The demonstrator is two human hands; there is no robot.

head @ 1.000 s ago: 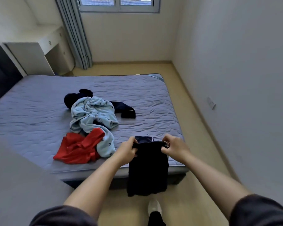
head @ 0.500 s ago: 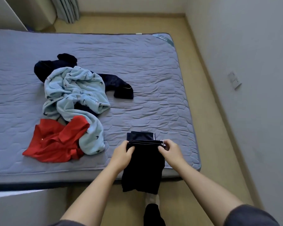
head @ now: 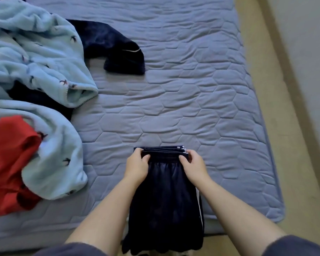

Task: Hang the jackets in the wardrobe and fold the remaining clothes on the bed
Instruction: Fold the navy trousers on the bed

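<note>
Currently: dark shorts (head: pixel 164 200), waistband pinched by my left hand (head: pixel 137 168) and right hand (head: pixel 194 168); corners aligned for folding on bed (head: pixel 192 100)
</note>
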